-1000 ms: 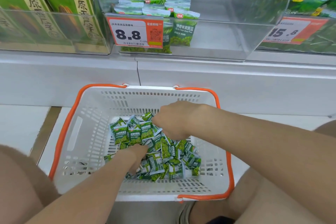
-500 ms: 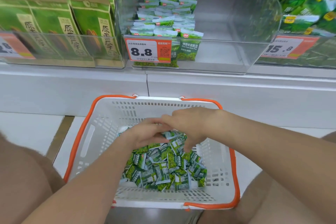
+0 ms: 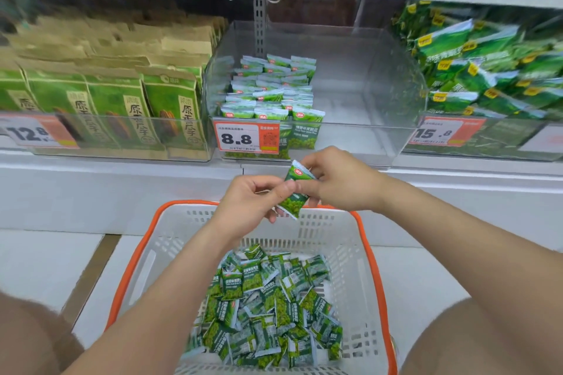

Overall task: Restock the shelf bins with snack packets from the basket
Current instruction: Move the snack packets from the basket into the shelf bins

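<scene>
A small green snack packet (image 3: 296,192) is held above the far rim of the white, orange-rimmed basket (image 3: 350,256). My left hand (image 3: 253,201) pinches its lower part and my right hand (image 3: 341,181) pinches its white top edge. Several more green packets (image 3: 268,307) lie heaped on the basket floor. Straight ahead, the clear shelf bin (image 3: 365,91) with the 8.8 price tag (image 3: 246,135) holds rows of the same packets (image 3: 271,91) on its left side; its right side is bare.
Left of that bin, a clear bin holds green and brown bags (image 3: 122,106) behind a 12.8 tag. On the right, a bin of larger green bags (image 3: 487,70) carries a 15.8 tag. A white shelf ledge (image 3: 122,179) runs below. My knees flank the basket.
Both hands rose out of the basket with a packet pinched between them, to just below the shelf bin. The view tilted up, showing more of the shelf.
</scene>
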The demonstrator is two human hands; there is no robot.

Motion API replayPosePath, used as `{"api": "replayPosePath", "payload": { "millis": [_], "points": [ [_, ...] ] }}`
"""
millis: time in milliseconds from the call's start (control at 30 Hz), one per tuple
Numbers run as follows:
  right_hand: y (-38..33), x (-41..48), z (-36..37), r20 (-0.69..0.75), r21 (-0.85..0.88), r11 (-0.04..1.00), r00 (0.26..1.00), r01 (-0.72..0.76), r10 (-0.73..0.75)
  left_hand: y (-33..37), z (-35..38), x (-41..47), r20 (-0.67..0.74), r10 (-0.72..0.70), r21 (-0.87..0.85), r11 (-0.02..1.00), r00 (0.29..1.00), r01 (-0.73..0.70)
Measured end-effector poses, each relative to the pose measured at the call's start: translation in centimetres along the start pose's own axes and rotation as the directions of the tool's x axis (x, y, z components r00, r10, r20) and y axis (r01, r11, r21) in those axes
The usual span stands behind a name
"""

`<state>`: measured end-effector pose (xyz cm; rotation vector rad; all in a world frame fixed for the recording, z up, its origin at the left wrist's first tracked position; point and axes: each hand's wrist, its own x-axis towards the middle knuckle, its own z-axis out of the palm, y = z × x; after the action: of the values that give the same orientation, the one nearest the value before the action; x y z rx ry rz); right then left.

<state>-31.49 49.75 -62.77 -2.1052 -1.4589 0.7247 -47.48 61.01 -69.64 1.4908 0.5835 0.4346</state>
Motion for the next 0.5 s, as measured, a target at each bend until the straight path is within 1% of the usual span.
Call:
{"api": "replayPosePath", "payload": {
  "millis": [100,167,200,233,300,333,367,400,433,467,500],
  "points": [
    [-0.8,-0.2,0.5,-0.159,0.099,0.995,0.986,-0.025,0.041,1.1,0.0,-0.2,-0.083,0.062,-0.005,0.998,0.995,-0.062],
    [-1.5,-0.3,0.8,-0.253,0.201,0.98,0.966,-0.005,0.057,2.3,0.0,-0.2,-0.13,0.132,-0.001,0.991,0.983,-0.134],
    [-1.8,-0.3,0.7,-0.292,0.218,0.976,0.955,0.012,0.053,2.9,0.1,-0.2,-0.155,0.175,0.017,0.984,0.972,-0.175],
    [-2.2,-0.4,0.3,-0.329,0.197,0.98,0.944,0.039,0.028,3.5,0.2,-0.3,-0.186,0.222,0.049,0.975,0.957,-0.216],
    [-2.9,-0.5,-1.0,-0.433,0.033,0.992,0.896,0.126,-0.099,4.6,0.5,-0.3,-0.267,0.345,0.156,0.937,0.9,-0.313],
    [-3.3,-0.5,-1.9,-0.504,-0.07,0.984,0.845,0.166,-0.178,5.1,0.6,-0.4,-0.307,0.435,0.25,0.895,0.846,-0.369],
    [-3.6,-0.6,-3.0,-0.576,-0.149,0.97,0.781,0.191,-0.242,5.5,0.6,-0.4,-0.334,0.539,0.378,0.828,0.773,-0.414],
    [-3.8,-0.5,-4.1,-0.636,-0.192,0.959,0.719,0.206,-0.282,5.9,0.5,-0.4,-0.332,0.646,0.521,0.733,0.688,-0.437],
    [-3.8,-0.2,-5.1,-0.672,-0.213,0.954,0.677,0.21,-0.298,6.3,0.5,-0.4,-0.296,0.739,0.655,0.618,0.605,-0.435],
    [-3.5,0.3,-6.0,-0.688,-0.232,0.952,0.658,0.2,-0.306,6.6,0.3,-0.2,-0.24,0.808,0.756,0.503,0.539,-0.418],
    [-3.1,0.9,-6.6,-0.682,-0.253,0.952,0.666,0.173,-0.302,7.0,0.2,0.0,-0.181,0.846,0.821,0.411,0.501,-0.397]
  ]
}}
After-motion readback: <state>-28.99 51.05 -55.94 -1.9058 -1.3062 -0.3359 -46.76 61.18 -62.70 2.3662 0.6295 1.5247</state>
